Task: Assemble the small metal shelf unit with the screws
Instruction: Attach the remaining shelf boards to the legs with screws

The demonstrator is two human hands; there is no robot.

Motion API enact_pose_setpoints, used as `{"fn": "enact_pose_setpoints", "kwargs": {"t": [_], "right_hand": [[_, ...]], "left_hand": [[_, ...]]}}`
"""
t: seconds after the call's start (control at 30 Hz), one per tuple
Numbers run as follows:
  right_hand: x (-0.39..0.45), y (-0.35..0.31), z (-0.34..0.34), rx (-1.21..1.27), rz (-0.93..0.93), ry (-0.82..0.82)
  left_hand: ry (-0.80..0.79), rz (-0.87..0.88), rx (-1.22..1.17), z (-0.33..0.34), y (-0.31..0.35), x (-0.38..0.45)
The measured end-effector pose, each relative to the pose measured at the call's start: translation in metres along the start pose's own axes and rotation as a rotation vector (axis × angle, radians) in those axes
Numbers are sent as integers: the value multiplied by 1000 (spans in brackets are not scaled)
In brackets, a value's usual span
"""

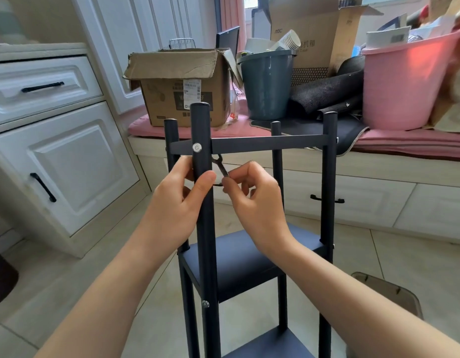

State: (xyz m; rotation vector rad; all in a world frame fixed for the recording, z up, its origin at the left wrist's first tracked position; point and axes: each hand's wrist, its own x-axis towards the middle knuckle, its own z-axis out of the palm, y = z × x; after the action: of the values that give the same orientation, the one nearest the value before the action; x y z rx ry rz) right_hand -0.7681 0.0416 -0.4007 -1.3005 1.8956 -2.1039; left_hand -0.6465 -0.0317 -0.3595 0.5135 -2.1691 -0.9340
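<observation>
A dark metal shelf unit (249,257) stands upright on the tiled floor in front of me, with four round posts and several flat shelves. A silver screw (196,147) sits in the near left post (207,241) at the level of the top shelf frame (270,144). Another screw (205,303) shows lower on the same post. My left hand (182,200) grips that post just below the top screw. My right hand (254,200) pinches a small flat wrench (220,165) whose head reaches up behind the post, under the top frame.
White cabinets (55,151) stand at the left. A window bench with a pink cushion (404,140) behind the shelf carries a cardboard box (182,83), a grey bucket (266,86), a pink tub (402,81) and dark mats. A brownish object (389,293) lies on the floor at the right.
</observation>
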Motion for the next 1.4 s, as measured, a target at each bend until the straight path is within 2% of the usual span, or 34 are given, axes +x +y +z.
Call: {"fn": "enact_pose_setpoints", "kwargs": {"t": [0.63, 1.4], "right_hand": [[9, -14, 4, -57, -80, 45], [27, -10, 46, 199, 240, 88]], "left_hand": [[8, 15, -29, 1, -8, 3], [-9, 13, -100, 0, -9, 2]]}}
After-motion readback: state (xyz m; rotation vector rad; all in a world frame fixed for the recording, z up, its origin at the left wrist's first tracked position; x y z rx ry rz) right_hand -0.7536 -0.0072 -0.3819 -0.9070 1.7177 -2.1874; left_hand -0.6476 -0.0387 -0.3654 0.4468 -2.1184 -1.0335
